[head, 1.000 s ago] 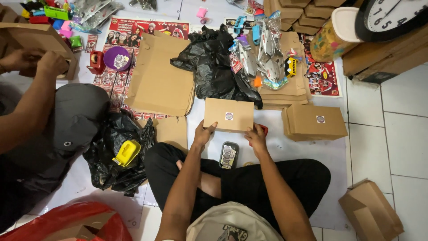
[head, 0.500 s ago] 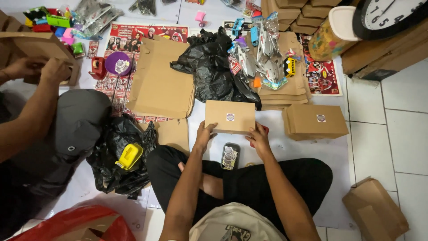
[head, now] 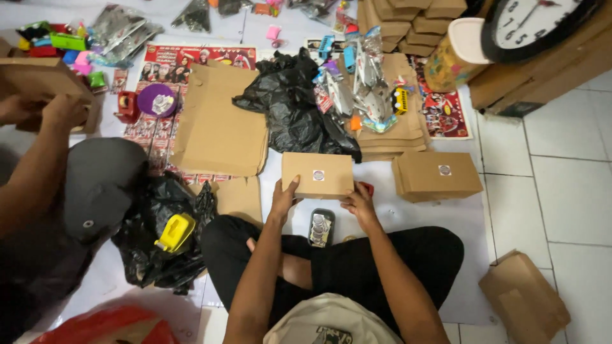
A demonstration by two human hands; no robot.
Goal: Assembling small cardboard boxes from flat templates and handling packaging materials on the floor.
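Observation:
I sit cross-legged on a tiled floor. Both hands grip a closed brown cardboard box (head: pixel 317 175) with a small round sticker on its lid. My left hand (head: pixel 284 198) holds its lower left corner, thumb up along the side. My right hand (head: pixel 360 202) holds the lower right edge. Just below the box, between my knees, lies a small dark packet (head: pixel 320 227) with round silver items. A second closed brown box (head: pixel 437 176) with the same kind of sticker sits right of the held one.
Flat cardboard sheets (head: pixel 220 124) and a black plastic bag (head: pixel 296 108) lie ahead. Packaged toys (head: pixel 366 89) rest on a cardboard stack. A person in a grey cap (head: pixel 102 188) at left handles a box (head: pixel 38 79). A wall clock (head: pixel 532 25), a yellow tape dispenser (head: pixel 175 232) and a crumpled box (head: pixel 526 306) are nearby.
My hands and the box have stayed almost still. The person on the left has shifted their hands slightly on their box.

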